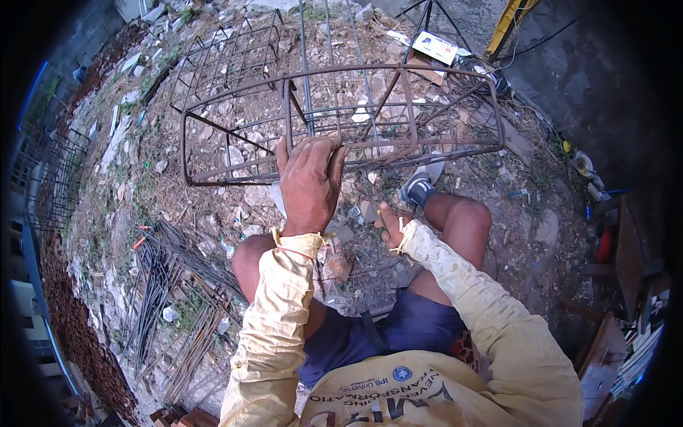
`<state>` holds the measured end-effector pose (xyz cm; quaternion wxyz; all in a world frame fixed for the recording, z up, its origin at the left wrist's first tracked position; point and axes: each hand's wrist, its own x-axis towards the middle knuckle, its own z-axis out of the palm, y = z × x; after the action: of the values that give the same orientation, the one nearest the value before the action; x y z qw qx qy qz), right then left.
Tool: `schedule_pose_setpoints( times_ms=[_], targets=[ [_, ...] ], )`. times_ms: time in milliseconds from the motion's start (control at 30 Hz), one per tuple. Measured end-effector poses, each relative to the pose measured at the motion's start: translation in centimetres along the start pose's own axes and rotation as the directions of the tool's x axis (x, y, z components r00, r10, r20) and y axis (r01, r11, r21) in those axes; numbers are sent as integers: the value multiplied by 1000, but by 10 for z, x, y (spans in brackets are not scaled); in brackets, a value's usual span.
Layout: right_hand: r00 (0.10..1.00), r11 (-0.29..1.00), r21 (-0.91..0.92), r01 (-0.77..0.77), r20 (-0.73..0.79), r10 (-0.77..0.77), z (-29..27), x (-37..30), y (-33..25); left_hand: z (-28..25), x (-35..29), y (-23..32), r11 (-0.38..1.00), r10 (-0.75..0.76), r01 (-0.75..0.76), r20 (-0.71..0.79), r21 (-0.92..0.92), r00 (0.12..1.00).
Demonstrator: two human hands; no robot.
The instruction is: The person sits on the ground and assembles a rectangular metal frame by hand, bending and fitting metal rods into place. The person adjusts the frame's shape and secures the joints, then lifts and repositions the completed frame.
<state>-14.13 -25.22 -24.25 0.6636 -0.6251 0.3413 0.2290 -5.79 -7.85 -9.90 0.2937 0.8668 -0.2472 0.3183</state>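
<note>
A long cage of rusty steel reinforcing bar (409,107), made of bent rectangular loops and long rods, stretches across and away in front of me. My left hand (309,181) is closed over its near lower bar, left of the middle, with the fingers over the top. Lower and to the right, apart from the cage, my right hand (393,226) is held near my right knee with its fingers curled. A small yellowish bit shows at those fingers, but what they hold is too small to make out.
Loose rods and wires (160,285) lie in a bundle at left on the rubble ground. Another bar cage (235,60) stands at the far left. A white printed box (435,48) lies beyond the cage, near a yellow post (509,28). Wooden pieces (629,249) stand at right.
</note>
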Motion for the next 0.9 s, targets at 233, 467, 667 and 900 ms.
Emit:
schedule_pose_setpoints(
  times_ms=[233,467,667,900],
  targets=[
    [956,910,-346,-227,98,276,-30,-17,-69,0,-4,2,999,-9,7,-33,-40,999],
    [857,940,-218,-261,396,330,-57,35,-42,2,4,-5,1000,-14,14,-4,-8,1000],
    [887,957,125,-262,422,188,-35,21,9,6,11,-4,999,-5,5,-13,-37,1000],
    [161,376,428,-822,808,-567,26,38,65,1,13,-8,1000,-23,23,37,2,999]
  ],
)
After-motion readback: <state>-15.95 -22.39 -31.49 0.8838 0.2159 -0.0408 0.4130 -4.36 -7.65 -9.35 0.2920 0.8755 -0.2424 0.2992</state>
